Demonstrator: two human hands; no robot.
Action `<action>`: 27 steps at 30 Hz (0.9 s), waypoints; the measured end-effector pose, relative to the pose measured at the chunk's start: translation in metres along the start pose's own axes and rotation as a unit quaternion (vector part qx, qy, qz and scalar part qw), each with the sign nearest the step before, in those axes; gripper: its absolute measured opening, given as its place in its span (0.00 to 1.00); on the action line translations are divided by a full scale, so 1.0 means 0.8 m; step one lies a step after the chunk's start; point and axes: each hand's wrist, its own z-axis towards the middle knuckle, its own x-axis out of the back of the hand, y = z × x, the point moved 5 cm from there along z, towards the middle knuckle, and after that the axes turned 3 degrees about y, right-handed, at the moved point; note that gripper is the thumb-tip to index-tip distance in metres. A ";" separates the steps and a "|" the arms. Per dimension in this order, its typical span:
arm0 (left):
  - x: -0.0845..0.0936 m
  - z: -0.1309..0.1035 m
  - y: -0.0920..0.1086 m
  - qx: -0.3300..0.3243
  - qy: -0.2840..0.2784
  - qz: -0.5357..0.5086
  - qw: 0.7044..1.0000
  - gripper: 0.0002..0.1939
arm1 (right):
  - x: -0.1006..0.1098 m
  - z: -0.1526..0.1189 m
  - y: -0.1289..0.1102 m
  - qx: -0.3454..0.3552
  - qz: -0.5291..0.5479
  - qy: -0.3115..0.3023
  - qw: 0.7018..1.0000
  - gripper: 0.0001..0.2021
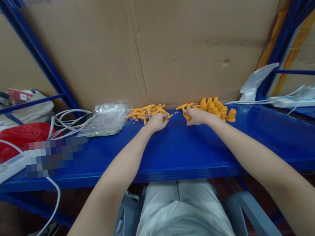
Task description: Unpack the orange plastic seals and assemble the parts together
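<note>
My left hand is closed around a corkscrew; its metal spiral sticks out to the right. Behind and left of that hand lies a pile of orange-handled corkscrews, some with spirals showing. My right hand pinches an orange plastic piece, mostly covered by the fingers. Just behind it is an orange T-shaped handle; whether the two are joined I cannot tell. Right of my right hand stand several orange cup-shaped pieces, with one at the near right of the group.
The blue tabletop runs up to a cardboard panel. Clear plastic bags, white cables and a red bag lie left. A power strip is at right. Blue posts flank the table.
</note>
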 end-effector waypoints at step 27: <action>0.003 -0.002 0.002 -0.003 -0.005 -0.002 1.000 0.10 | 0.014 0.006 0.014 0.096 0.090 0.053 0.990 0.11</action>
